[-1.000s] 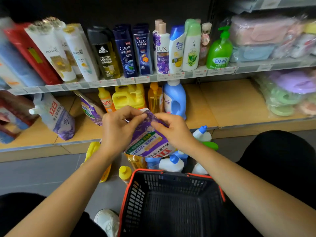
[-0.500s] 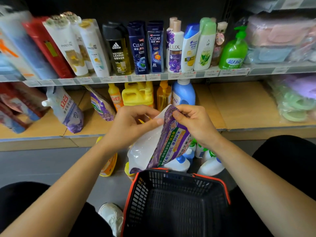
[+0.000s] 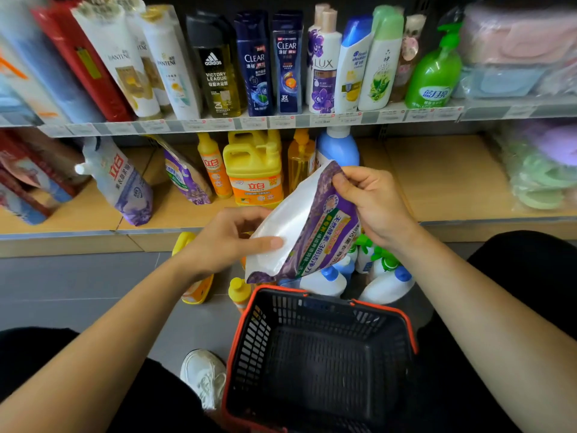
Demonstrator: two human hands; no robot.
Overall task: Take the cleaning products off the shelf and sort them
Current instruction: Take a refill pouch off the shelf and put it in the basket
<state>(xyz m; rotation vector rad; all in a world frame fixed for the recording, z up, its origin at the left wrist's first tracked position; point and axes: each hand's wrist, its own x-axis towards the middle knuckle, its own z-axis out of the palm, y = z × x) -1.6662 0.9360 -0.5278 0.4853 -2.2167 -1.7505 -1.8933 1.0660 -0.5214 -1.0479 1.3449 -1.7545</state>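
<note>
Gripped by left hand (image 3: 228, 240) and right hand (image 3: 376, 204): purple pouch (image 3: 312, 226), above basket (image 3: 259, 335) far rim. White bottles (image 3: 387, 287) on floor (image 3: 78, 285) beyond, under shelf (image 3: 499, 223) edge.

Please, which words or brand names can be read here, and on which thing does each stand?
"PANTENE": white bottle
"adidas VICTORY LEAGUE": black bottle
"CLEAR", "3X": dark blue bottle
"LUX": flowered bottle
"立白": yellow jug
The price tags: too blurred to read.
The held pouch: print too small to read surely.
</note>
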